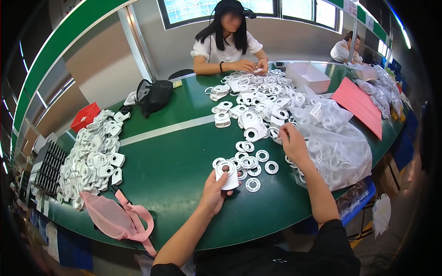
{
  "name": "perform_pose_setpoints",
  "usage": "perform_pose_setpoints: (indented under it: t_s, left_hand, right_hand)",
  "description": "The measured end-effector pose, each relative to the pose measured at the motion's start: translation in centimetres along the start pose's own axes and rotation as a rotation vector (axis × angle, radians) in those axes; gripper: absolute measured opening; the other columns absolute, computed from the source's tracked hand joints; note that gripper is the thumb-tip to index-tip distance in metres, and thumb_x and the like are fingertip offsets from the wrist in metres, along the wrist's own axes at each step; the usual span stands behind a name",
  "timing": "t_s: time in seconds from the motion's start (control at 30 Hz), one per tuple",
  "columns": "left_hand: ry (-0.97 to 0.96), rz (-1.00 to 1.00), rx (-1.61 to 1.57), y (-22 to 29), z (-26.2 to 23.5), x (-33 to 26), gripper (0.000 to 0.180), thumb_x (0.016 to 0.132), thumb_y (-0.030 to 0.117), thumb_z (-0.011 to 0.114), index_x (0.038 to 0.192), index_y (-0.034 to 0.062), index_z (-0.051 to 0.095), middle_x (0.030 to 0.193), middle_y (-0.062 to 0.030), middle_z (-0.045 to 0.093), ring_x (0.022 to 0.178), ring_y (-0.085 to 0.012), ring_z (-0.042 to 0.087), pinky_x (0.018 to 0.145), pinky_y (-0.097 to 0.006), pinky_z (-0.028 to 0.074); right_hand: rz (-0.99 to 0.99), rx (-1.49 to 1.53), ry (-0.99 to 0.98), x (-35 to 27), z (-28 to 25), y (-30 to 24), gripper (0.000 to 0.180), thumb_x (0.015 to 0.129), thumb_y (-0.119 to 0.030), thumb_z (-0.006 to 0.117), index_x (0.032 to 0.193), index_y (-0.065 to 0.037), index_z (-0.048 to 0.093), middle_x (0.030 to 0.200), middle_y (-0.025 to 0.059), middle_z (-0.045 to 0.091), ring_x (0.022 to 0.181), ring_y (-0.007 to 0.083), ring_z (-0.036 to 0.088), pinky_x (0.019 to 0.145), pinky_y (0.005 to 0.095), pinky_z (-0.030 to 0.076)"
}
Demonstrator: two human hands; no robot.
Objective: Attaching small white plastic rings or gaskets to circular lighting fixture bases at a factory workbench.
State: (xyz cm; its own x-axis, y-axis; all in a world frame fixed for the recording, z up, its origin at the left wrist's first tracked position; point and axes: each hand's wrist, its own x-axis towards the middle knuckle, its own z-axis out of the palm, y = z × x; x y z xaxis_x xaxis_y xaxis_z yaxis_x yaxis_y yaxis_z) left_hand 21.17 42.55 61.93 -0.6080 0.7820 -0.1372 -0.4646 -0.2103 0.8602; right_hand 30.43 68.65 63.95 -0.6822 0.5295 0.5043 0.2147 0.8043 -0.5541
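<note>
Just left of the middle, my left hand [213, 193] grips a white plastic housing [229, 181] with a rounded top and a round hole. A flat ring seems to sit around that hole. To the right and farther off, my right hand [294, 143] has its fingers pinched together beside a white part [274, 133] at the pile's edge. What lies between those fingertips is too small to make out. Several loose white rings [252, 185] are scattered on the green table [175, 184] between my hands, some overlapping. Beyond them spreads a heap of white housings [251, 118].
Clear plastic bags of white rings [340, 158] bulge at the right, near a pink sheet [357, 106] and a white box [307, 76]. Left are another housing heap [94, 158], a red bin [85, 116] and a pink mesh bag [108, 216]. A co-worker [228, 50] handles parts opposite.
</note>
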Motion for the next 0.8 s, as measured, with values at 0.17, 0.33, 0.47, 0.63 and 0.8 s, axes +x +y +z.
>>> perform_pose_setpoints:
  t_s: [0.17,0.33,0.47,0.63,0.8]
  left_hand:
    - [0.008,0.013,-0.064,-0.2,0.5,-0.1,0.027,0.095,0.018,0.045,0.12,0.0076,0.04,0.107,-0.0156,0.061,0.083,-0.0183,0.062,0.054,-0.021,0.044]
    - [0.104,0.066,-0.118,-0.4,0.9,-0.1,0.033,0.09,0.01,0.053,0.12,0.0072,0.04,0.105,-0.0129,0.061,0.084,-0.0175,0.062,0.056,-0.022,0.046]
    - [0.169,0.122,0.018,-0.3,1.1,-0.4,0.046,0.074,-0.002,0.07,0.112,0.0064,0.045,0.093,-0.004,0.061,0.077,-0.0115,0.061,0.053,-0.021,0.045]
    - [0.296,0.29,0.043,-0.3,0.7,-0.2,0.043,0.073,-0.002,0.07,0.109,0.0061,0.047,0.094,-0.0039,0.061,0.076,-0.0104,0.06,0.05,-0.02,0.044]
    - [0.12,0.094,0.102,0.1,0.9,-0.3,0.04,0.083,0.0,0.058,0.118,0.005,0.038,0.104,-0.0092,0.06,0.085,-0.0168,0.063,0.059,-0.023,0.051]
  right_hand:
    - [0.085,0.521,0.015,-0.9,2.0,-1.7,0.011,0.09,-0.013,0.05,0.093,-0.002,0.054,0.07,0.0058,0.056,0.064,0.0121,0.052,0.059,0.026,0.041]
    - [-0.081,0.579,-0.47,-3.4,3.0,-6.2,0.012,0.089,-0.012,0.053,0.091,-0.001,0.056,0.076,0.007,0.057,0.066,0.0123,0.051,0.06,0.0256,0.041]
    - [-0.031,0.689,-0.523,-5.2,3.9,-7.8,0.014,0.088,-0.013,0.056,0.095,-0.001,0.059,0.079,0.0061,0.06,0.068,0.011,0.053,0.062,0.0247,0.042]
    - [0.436,1.023,-0.694,-4.5,3.7,-7.0,0.019,0.087,-0.016,0.061,0.099,-0.001,0.057,0.08,0.0049,0.063,0.063,0.0068,0.054,0.056,0.0199,0.046]
    - [0.285,0.949,-0.441,-4.1,4.4,-5.6,0.013,0.087,-0.014,0.06,0.09,-0.001,0.058,0.072,0.0018,0.06,0.059,0.0048,0.052,0.053,0.0194,0.042]
